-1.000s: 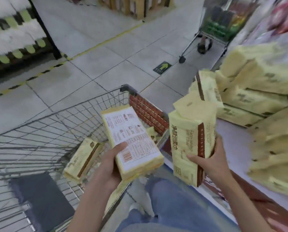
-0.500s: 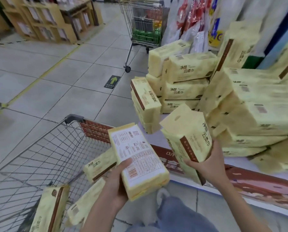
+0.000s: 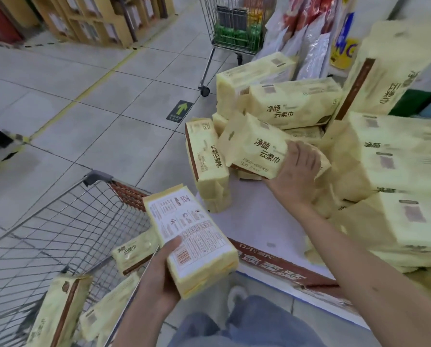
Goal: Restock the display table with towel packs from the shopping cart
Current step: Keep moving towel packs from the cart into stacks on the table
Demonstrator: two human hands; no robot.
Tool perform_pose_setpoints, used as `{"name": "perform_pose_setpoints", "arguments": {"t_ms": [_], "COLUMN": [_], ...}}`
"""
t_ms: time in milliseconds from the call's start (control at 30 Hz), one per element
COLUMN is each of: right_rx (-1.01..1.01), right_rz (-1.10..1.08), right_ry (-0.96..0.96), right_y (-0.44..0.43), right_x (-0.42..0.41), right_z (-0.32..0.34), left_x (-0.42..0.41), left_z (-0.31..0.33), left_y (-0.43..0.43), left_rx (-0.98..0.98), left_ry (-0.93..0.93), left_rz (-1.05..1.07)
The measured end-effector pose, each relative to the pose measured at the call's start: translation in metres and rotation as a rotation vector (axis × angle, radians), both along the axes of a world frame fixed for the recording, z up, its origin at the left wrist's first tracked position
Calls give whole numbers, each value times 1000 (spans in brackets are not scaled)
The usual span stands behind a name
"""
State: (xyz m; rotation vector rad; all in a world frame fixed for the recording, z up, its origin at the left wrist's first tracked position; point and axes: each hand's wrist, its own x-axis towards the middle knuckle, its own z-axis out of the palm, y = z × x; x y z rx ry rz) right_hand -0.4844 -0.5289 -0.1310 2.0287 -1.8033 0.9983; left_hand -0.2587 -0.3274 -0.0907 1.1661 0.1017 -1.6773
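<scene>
Nearest, left hand (image 3: 159,276) closed around one towel pack (image 3: 189,242), printed back up, held between shopping cart (image 3: 66,221) and display table (image 3: 259,221), not yet placed. In the cart, still at least three packs (image 3: 134,254), so restocking seems partly done, with more trips left. Further, right hand (image 3: 297,169) gripping a second pack (image 3: 257,146), fingers spread over its end, lowering it at the table's far edge, just beside an upright pack (image 3: 207,161). Behind and right, crowded stack (image 3: 394,171) of same packs, many tilted; free room mostly on the near bare table part. Far behind, another cart (image 3: 234,28) in the aisle, well apart.
</scene>
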Motion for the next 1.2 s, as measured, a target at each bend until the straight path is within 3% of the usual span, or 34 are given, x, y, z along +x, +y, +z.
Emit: {"name": "perform_pose_setpoints", "arguments": {"t_ms": [467,633,833,1033,1100,1200], "right_rx": [275,520,646,1089,1110,951], "right_rz": [46,58,44,129,145,165], "right_ry": [363,335,210,340,342,391], "right_y": [-3,3,-18,-55,-59,-58], "right_x": [-21,-17,-16,-14,-13,-10], "right_z": [-69,-89,-82,-72,-71,-72], "left_x": [-1,4,4,3,3,5], "left_z": [-4,-7,-11,-12,-13,-14], "left_y": [-22,-26,-33,-41,-44,-46], "left_rx": [67,104,119,111,115,125], "left_ry": [-15,-34,-28,-24,-8,17], "left_rz": [14,-6,-15,-50,-45,-42]}}
